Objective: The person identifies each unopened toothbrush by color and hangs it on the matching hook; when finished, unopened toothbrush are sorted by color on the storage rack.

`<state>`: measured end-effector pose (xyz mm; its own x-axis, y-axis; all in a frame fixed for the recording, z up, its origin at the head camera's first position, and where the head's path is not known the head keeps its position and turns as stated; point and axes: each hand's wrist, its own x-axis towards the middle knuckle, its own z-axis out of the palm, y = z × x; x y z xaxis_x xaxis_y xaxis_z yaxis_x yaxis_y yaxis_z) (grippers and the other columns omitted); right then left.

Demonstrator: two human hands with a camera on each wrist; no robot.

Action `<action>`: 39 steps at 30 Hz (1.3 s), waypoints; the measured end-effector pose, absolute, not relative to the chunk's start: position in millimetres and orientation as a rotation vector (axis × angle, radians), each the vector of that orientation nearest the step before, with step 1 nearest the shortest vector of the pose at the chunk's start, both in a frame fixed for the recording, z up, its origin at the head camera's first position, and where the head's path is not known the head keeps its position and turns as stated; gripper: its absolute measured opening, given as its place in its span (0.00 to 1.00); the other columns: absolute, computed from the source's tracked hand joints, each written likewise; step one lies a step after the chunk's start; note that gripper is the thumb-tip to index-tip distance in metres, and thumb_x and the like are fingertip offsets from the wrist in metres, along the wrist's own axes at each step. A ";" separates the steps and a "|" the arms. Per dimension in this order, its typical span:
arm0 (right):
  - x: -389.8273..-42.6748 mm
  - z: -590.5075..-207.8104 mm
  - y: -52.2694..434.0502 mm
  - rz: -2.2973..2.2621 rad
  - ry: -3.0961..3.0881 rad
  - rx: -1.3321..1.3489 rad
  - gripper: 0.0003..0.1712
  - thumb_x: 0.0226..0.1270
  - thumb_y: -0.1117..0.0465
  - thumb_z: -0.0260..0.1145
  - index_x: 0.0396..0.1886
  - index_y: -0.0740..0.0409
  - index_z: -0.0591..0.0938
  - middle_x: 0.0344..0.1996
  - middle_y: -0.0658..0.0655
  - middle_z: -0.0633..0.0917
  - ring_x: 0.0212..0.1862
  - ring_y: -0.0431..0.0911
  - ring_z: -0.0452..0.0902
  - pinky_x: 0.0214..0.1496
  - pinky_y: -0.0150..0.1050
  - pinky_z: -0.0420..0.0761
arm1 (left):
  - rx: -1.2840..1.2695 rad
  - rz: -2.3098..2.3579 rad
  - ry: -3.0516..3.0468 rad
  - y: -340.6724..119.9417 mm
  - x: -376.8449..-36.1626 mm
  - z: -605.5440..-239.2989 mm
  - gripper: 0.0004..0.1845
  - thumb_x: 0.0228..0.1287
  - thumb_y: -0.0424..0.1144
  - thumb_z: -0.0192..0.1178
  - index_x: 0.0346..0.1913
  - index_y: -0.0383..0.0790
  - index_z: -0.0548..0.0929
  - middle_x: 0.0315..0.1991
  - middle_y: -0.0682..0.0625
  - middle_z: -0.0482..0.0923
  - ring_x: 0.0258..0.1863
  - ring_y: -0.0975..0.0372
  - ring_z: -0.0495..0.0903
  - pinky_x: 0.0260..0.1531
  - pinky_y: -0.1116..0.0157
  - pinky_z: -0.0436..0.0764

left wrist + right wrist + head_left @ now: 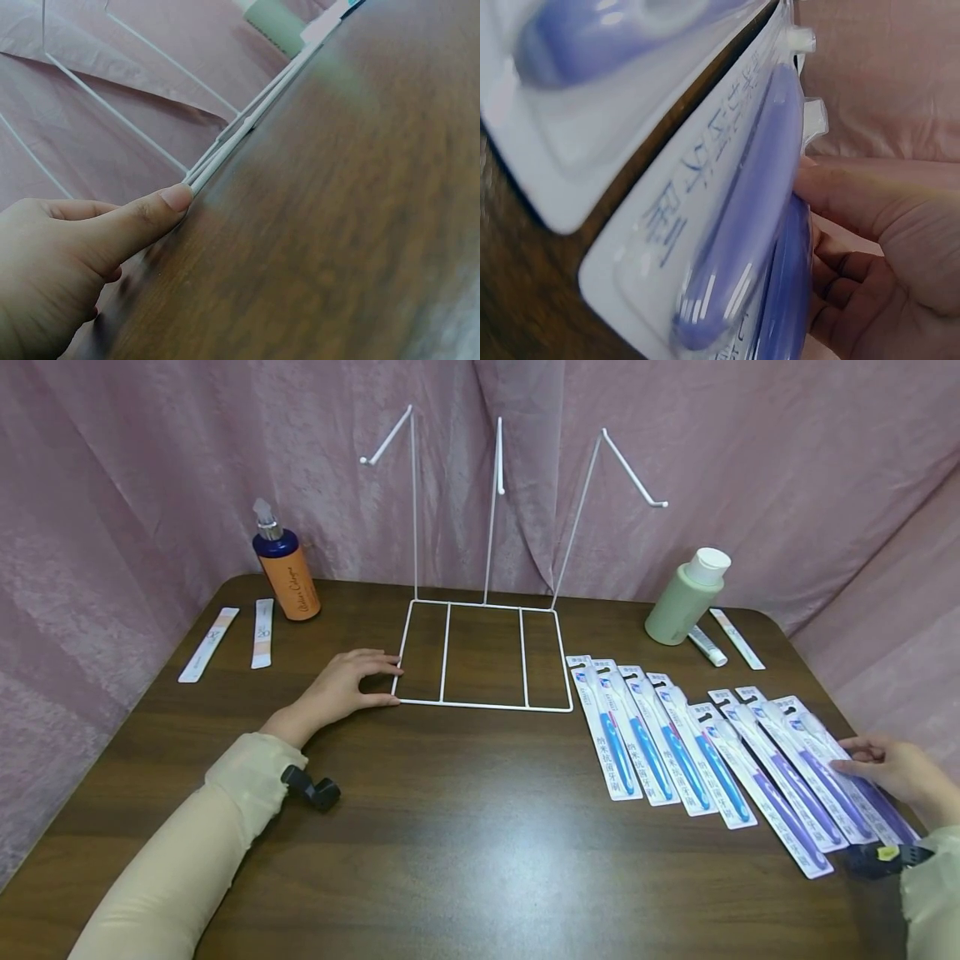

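Note:
My left hand (341, 685) touches the white wire rack (486, 704) at its front left corner, the thumb at the corner and the fingers along the left wire. In the left wrist view the thumb (178, 197) lies against the base wire. At the far right, my right hand (892, 768) pinches the edge of an outermost packaged toothbrush (742, 217) with a purple handle. Another purple-handled packaged toothbrush (784, 292) lies partly under it. Several more packaged toothbrushes (611, 727), blue and purple, fan out across the table between rack and right hand.
Three hooked arms (498, 452) rise from the rack's back. An orange pump bottle (291, 578) and two slim sachets (208, 645) sit at the left. At the right are a green bottle (678, 606), a small tube (707, 646) and another sachet (738, 639). Pink curtain (150, 460) hangs behind.

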<state>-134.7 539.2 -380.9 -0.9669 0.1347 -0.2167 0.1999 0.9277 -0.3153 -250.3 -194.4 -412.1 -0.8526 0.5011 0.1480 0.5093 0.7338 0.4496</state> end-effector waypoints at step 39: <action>-159.3 -315.4 497.5 -1.220 3.257 -0.198 0.18 0.60 0.73 0.66 0.38 0.43 0.81 0.24 0.23 0.76 0.24 0.19 0.70 0.24 0.14 0.69 | -0.863 -0.734 -2.897 -196.2 -250.1 -412.9 0.27 0.54 0.49 0.70 0.57 0.44 0.81 0.65 0.46 0.73 0.69 0.47 0.65 0.67 0.39 0.57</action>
